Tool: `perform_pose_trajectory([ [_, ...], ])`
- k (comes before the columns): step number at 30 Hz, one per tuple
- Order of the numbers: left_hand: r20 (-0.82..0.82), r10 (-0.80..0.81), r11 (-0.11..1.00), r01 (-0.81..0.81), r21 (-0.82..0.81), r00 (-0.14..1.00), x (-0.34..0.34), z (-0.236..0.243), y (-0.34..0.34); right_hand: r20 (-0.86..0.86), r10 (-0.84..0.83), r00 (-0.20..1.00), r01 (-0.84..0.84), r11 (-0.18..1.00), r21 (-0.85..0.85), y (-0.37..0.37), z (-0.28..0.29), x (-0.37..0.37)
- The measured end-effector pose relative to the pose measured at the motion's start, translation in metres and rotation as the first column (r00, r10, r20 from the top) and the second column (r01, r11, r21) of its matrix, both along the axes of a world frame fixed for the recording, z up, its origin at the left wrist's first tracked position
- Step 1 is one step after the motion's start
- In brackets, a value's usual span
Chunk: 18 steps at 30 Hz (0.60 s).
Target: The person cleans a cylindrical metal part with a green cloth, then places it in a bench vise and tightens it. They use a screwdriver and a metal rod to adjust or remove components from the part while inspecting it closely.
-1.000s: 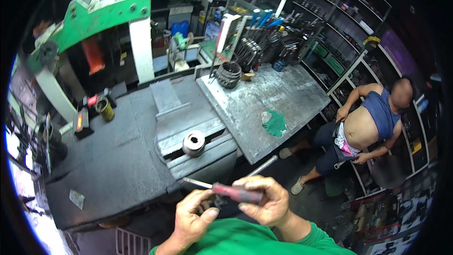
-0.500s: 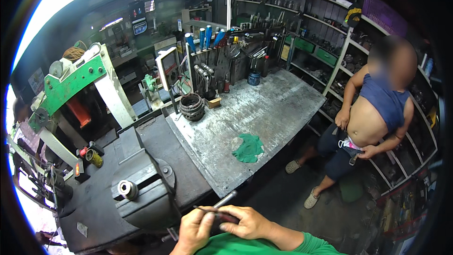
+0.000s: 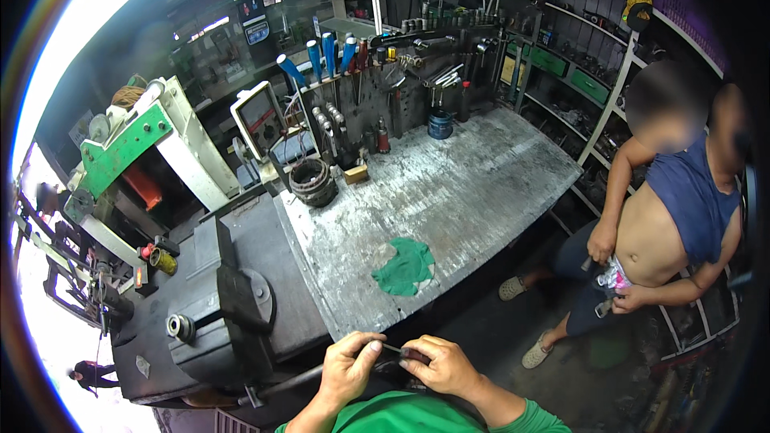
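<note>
In front of my green shirt, both hands hold a thin tool (image 3: 392, 347) with a narrow metal shaft and a dark handle. My left hand (image 3: 350, 366) pinches the shaft's end. The fingers of my right hand (image 3: 443, 364) close round the handle, which they partly hide. What kind of tool it is cannot be made out. To the left stands a large bench vise (image 3: 220, 333), its bar handle (image 3: 293, 381) running toward my left wrist. A round metal collar (image 3: 181, 327) rests on the vise's jaws. Beyond my hands, a green cloth (image 3: 405, 267) lies on the metal-topped table (image 3: 473, 184).
A person (image 3: 666, 208) stands right of the table, hands at the waist. Toward the back are a dark ringed pot (image 3: 313, 182), a blue jar (image 3: 439, 124) and a rack of blue-handled screwdrivers (image 3: 329, 54). A green-and-white press frame (image 3: 128, 148) rises at left; shelves (image 3: 577, 32) line the back right.
My hands have drawn apart, so the tool's thin shaft now shows between them. The view has shifted, and the table sits further left. The person at right has moved their hands slightly at the waist.
</note>
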<state>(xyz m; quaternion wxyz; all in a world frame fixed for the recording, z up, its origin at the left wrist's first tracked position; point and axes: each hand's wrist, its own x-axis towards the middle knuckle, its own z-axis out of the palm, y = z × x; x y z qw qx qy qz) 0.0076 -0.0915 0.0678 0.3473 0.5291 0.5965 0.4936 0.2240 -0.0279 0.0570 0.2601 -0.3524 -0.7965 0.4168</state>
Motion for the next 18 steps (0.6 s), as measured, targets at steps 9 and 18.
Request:
perform_pose_trajectory([
  [9,-0.011,-0.142,0.987,0.143,0.079,0.990,-0.009,-0.002,0.083,-0.034,0.168,0.985,-0.170,0.978,-0.123,0.072,-0.023,-0.003],
  [18,0.019,-0.200,0.969,0.200,-0.147,0.980,0.008,-0.008,0.141,-0.146,0.260,0.954,-0.288,0.932,-0.221,0.157,-0.021,-0.020],
])
